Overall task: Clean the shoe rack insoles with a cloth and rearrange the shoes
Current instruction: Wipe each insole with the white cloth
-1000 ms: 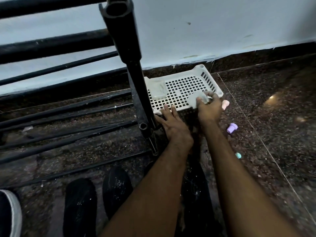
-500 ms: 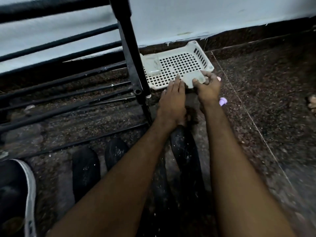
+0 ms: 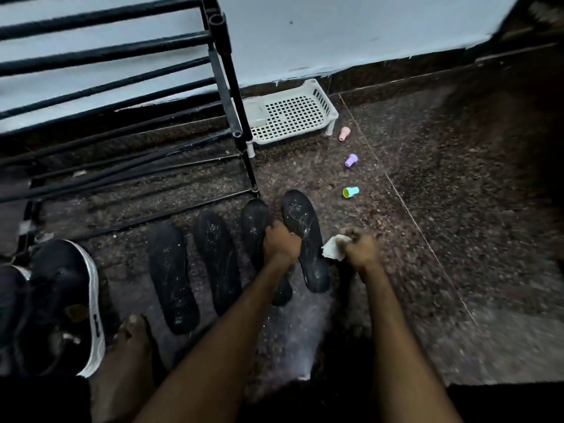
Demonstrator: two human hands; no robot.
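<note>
— Both hands have come back from the white tray (image 3: 293,117) by the wall; they're down among the insoles now.

— Which one is held?

— The rightmost insole (image 3: 305,239). The left hand (image 3: 282,242) has its fingers curled on that insole's left edge, about midway along. The right hand (image 3: 363,250) is just beside it, fist closed round a crumpled white cloth (image 3: 334,250).

— How does it lie?

— Flat on the floor, long axis running away from the person, toe end toward the shoe rack (image 3: 219,87) and leaning a little left, heel end nearest the person. The other three insoles (image 3: 218,261) lie side by side to its left, roughly parallel.

— And its look?

— Black, dusted with white specks and scratchy pale streaks.

— What of the room?

— Dark speckled stone floor (image 3: 457,209) with a thin pale joint line, a pale blue wall (image 3: 335,35) above a dark skirting. The rack is black bars, standing at the left. A black shoe (image 3: 61,306) with a white sole edge sits far left, a bare foot (image 3: 134,346) next to it. Three small caps (image 3: 351,161), pink, purple and teal, lie scattered between the tray and the insoles.
</note>
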